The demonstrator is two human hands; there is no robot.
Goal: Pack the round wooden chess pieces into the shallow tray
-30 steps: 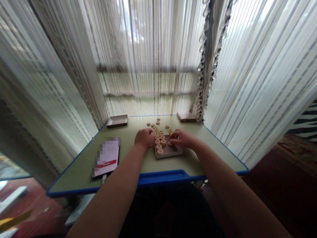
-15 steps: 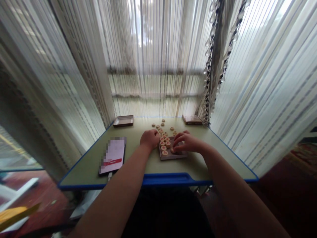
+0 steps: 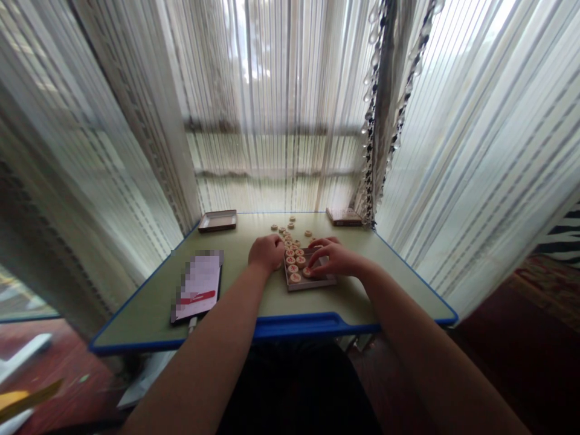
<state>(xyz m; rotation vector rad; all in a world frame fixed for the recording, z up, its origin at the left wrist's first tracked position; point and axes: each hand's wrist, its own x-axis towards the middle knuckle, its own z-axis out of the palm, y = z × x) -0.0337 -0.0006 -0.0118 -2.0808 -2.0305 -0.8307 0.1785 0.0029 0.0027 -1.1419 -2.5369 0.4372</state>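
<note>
A shallow open box sits on the table, with round wooden Chinese chess pieces lined up along its left side, red characters facing up. My right hand reaches in from the right, its fingertips closed on a single Chinese chess piece beside the lined-up ones. Against the box's left edge rests my left hand, fingers curled in; whatever they hold is hidden. Beyond the box, loose pieces lie scattered on the table, some partly covered by my hands.
The table is pale green with a blue rim. On its left lies a phone with a cable plugged in. A box lid or tray stands at the back left, a closed flat box at the back right. Curtains hang behind.
The whole view has shifted slightly. Inside the box, my right hand has moved its piece a little left, closer to the lined-up pieces. My left hand stays by the box edge.
</note>
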